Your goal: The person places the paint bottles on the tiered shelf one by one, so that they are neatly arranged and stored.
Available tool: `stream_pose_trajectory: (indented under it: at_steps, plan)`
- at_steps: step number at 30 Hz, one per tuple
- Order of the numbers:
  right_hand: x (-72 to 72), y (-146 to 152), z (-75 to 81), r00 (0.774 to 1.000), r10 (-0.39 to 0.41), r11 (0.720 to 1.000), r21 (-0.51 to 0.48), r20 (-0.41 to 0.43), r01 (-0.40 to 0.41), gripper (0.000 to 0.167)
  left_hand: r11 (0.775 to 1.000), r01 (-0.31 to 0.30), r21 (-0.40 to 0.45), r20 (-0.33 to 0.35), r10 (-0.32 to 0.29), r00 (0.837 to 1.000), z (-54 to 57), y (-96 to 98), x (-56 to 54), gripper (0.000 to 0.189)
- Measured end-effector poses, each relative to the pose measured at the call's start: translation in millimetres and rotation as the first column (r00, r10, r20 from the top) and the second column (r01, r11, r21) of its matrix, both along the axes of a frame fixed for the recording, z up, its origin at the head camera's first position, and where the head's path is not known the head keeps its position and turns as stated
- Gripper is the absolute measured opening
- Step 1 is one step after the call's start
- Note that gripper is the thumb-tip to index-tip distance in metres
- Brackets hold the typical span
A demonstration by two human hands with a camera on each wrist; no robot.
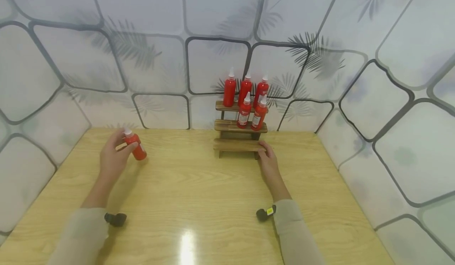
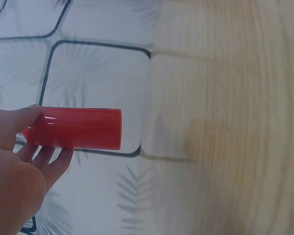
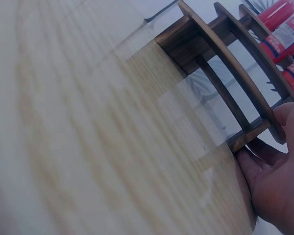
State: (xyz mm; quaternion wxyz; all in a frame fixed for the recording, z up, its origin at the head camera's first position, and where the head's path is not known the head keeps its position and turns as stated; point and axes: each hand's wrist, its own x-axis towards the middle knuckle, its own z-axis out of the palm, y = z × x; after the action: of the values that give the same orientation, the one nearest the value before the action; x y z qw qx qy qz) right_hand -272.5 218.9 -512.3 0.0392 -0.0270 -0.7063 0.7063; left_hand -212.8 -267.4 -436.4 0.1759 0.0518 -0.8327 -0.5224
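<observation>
At the left of the head view, my left hand (image 1: 114,154) holds a red bottle (image 1: 136,146) with a white pointed tip, thumb on one side and fingers on the other. The bottle leans, and in the left wrist view its base (image 2: 115,129) is off the tabletop. My right hand (image 1: 269,160) grips the right end of the lowest step of a brown wooden three-step rack (image 1: 236,145). In the right wrist view the thumb lies on the step, with fingers by the rack's leg. Three red bottles (image 1: 229,92) stand on the top step, two (image 1: 243,114) on the middle one.
The rack stands on a light wood-grain table (image 1: 199,194) near its back edge. A patterned wall (image 1: 160,75) rises behind it, and another patterned wall (image 1: 391,146) runs along the right side. Each wrist carries a small black camera (image 1: 115,219).
</observation>
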Motion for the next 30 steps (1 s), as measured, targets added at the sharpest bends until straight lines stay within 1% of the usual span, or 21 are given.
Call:
stream_pose_trajectory:
  at_steps: [3, 6, 9, 12, 18, 20, 25, 27, 30]
  plan:
    - [-0.2, -1, 0.9, 1.000, -0.002, 1.000, -0.004, 0.003, 0.002, 0.043, 0.999, 0.028, 0.017, -0.003, -0.028, 1.000, 2.6, 11.1, -4.5, 0.067]
    - [0.3, -2, 2.2, 1.000, -0.004, 1.000, -0.001, 0.008, 0.004, 0.043, 0.998, 0.061, 0.025, -0.021, -0.060, 0.998, 5.3, 24.0, -10.0, 0.063]
    - [1.1, -2, 3.7, 1.000, -0.003, 1.000, -0.006, 0.009, 0.003, 0.044, 0.994, 0.103, 0.044, -0.044, -0.101, 0.994, 8.9, 38.2, -16.2, 0.059]
    - [1.8, -2, 4.8, 1.000, 0.003, 1.000, -0.014, 0.007, -0.003, 0.046, 0.987, 0.148, 0.063, -0.064, -0.144, 0.987, 12.1, 52.4, -23.2, 0.060]
    - [1.8, -2, 5.1, 1.000, 0.017, 0.999, -0.039, 0.009, -0.016, 0.047, 0.968, 0.227, 0.107, -0.107, -0.216, 0.970, 20.4, 81.5, -38.7, 0.061]
    - [2.0, -2, 5.2, 1.000, 0.010, 1.000, -0.021, 0.007, -0.010, 0.046, 0.962, 0.252, 0.108, -0.125, -0.238, 0.963, 24.7, 91.7, -44.8, 0.061]
    - [4.1, -2, 6.6, 1.000, -0.011, 0.998, 0.065, -0.006, 0.011, 0.043, 0.945, 0.310, 0.105, -0.154, -0.292, 0.944, 35.7, 118.2, -60.8, 0.062]
    - [4.7, -2, 6.9, 1.000, -0.007, 0.998, 0.067, -0.009, 0.008, 0.043, 0.937, 0.331, 0.109, -0.162, -0.312, 0.936, 40.6, 128.5, -66.2, 0.062]
    - [4.7, -1, 6.2, 1.000, -0.001, 0.999, 0.044, -0.003, 0.001, 0.043, 0.927, 0.358, 0.110, -0.170, -0.338, 0.926, 47.5, 143.8, -74.1, 0.061]
